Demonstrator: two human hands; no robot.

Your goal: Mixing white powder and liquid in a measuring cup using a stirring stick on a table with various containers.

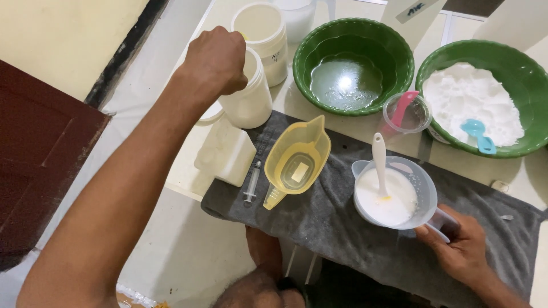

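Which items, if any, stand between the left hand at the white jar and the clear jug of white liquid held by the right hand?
The yellow measuring jug and a syringe lie on the grey cloth between the left hand at the white jar and the clear jug held by the right hand.

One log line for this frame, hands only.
left hand: fist over white plastic jar | right hand: gripping handle of clear measuring jug of white liquid

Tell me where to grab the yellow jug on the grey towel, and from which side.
Take the yellow measuring jug by its handle, which sticks out at the lower left toward the syringe. Come from the near left; the spout points away, toward the green bowl.
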